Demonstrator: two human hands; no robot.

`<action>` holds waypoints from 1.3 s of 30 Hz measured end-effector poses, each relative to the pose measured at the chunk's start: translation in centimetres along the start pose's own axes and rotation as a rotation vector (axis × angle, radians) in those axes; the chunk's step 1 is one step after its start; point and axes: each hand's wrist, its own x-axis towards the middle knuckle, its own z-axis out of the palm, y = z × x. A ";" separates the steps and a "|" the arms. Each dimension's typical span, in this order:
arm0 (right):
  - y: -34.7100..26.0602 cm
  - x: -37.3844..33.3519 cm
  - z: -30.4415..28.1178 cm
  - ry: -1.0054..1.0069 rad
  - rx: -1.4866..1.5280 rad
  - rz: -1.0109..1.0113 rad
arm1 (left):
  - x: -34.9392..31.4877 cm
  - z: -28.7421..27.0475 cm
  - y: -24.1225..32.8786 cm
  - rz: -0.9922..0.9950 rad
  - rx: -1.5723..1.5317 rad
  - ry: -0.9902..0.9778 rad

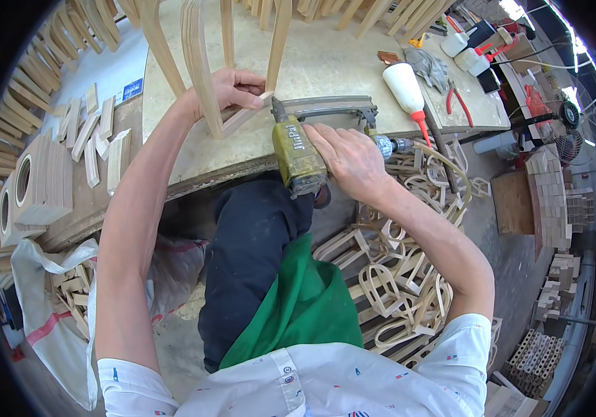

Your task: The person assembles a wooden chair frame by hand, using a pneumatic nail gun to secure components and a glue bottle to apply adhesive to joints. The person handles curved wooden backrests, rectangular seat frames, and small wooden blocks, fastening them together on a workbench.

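My right hand is wrapped around an air nail gun with a scuffed yellow body. The gun's nose is against or very close to the corner of a pale wooden frame with long legs, which stands on the workbench. Fingers curled, my left hand grips the frame's low crosspiece just left of the nose. An air hose fitting joins the gun beside my right wrist.
Loose wooden strips and blocks with round holes lie at the left. A white glue bottle, red-handled pliers and grey gloves are at the right. Bent wooden frames pile on the floor; a sack holds offcuts.
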 end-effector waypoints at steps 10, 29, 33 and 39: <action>0.1 0.1 0.4 0.008 0.000 -0.015 | 0.4 -0.2 -0.5 -0.001 -0.035 -0.015; 0.0 0.3 0.6 -0.022 -0.021 -0.025 | 0.3 -0.1 -0.2 -0.004 0.024 -0.010; -0.1 0.3 0.7 -0.010 -0.021 -0.022 | 0.1 0.0 0.0 -0.010 0.010 -0.005; -0.3 0.4 -0.6 -0.156 0.084 0.071 | 0.3 -0.1 -0.4 0.001 -0.023 -0.030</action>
